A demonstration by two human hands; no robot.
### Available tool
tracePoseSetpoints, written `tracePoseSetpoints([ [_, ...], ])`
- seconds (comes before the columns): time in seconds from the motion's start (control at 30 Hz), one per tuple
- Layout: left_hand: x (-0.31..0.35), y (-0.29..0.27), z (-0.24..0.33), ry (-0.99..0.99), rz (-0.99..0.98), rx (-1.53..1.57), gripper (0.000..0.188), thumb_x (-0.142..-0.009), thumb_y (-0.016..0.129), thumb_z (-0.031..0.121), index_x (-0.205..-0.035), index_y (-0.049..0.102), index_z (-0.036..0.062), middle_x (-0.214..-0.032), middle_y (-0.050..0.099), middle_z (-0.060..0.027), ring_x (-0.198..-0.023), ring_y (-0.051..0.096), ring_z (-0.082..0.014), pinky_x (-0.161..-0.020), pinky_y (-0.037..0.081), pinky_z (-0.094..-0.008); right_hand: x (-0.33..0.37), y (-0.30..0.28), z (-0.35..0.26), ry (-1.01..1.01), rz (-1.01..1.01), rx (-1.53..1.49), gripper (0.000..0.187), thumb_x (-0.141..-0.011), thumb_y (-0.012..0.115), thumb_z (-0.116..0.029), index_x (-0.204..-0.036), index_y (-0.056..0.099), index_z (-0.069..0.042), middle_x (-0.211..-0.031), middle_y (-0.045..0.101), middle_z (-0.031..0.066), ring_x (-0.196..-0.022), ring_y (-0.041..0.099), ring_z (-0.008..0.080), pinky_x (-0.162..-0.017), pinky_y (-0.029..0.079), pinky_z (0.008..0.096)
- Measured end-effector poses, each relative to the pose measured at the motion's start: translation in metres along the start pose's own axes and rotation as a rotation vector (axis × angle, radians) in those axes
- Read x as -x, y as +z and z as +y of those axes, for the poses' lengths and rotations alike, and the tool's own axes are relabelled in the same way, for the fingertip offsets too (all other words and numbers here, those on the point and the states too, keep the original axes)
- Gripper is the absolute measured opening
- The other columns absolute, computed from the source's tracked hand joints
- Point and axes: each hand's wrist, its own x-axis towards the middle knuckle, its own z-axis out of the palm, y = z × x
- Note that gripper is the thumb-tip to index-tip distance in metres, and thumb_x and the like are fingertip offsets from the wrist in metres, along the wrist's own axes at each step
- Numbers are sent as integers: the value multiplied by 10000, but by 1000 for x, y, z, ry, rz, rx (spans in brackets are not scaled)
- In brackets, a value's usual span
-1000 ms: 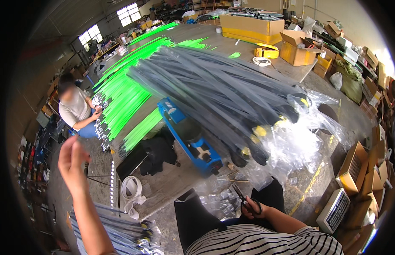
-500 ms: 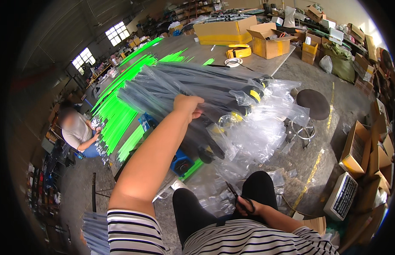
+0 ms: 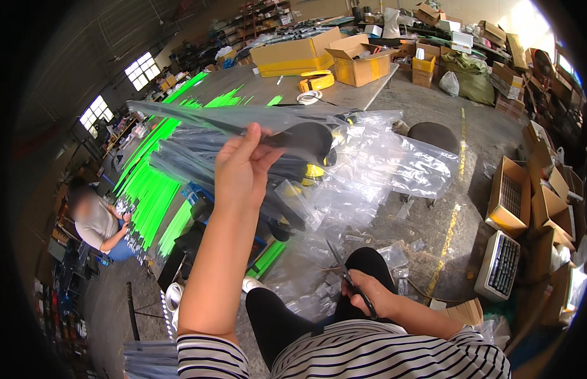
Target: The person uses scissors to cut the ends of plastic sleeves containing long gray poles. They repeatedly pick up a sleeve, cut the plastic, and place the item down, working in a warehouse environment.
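While the left hand (image 3: 243,167) is clamped on a bagged rod (image 3: 298,136) up over the pile (image 3: 202,151) on the counter (image 3: 364,96), the right hand (image 3: 373,294)'s got scissors (image 3: 341,267) gripped down low, well apart from it. Green sticks (image 3: 151,211) fan out off to the left

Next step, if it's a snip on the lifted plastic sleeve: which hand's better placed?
Right, probably: the right hand holds the black scissors, blades pointing away from the body. The left hand is occupied gripping the plastic-sleeved dark piece.
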Motion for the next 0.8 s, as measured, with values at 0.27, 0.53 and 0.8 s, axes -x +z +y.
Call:
tracePoseSetpoints([
  [0.27, 90, -4, 28, 370, 190, -101, 136, -836, 555, 127, -830, 524, -6, -805, 583, -94, -694, 596, -168, -615, 536, -326, -16, -11, -49, -2, 86, 41, 415, -752, 519, -305, -1013, 458, 13, -797, 425, 145, -724, 453, 291, -670, 388, 351],
  [0.53, 145, -52, 27, 449, 427, -79, 139, -831, 561, 128, -862, 545, -6, -817, 583, -96, -732, 588, -162, -622, 539, -327, -43, 16, -70, -52, 107, 153, 577, -791, 406, -545, -871, 493, 20, -753, 435, 154, -693, 458, 318, -620, 385, 367],
  [0.8, 168, -71, 28, 431, 516, -40, 176, -825, 574, 158, -830, 536, -14, -810, 588, -105, -678, 599, -166, -618, 543, -309, -55, 30, -82, -68, 35, 147, 545, -778, 491, -517, -817, 499, 27, -773, 453, 190, -687, 482, 372, -617, 407, 396],
])
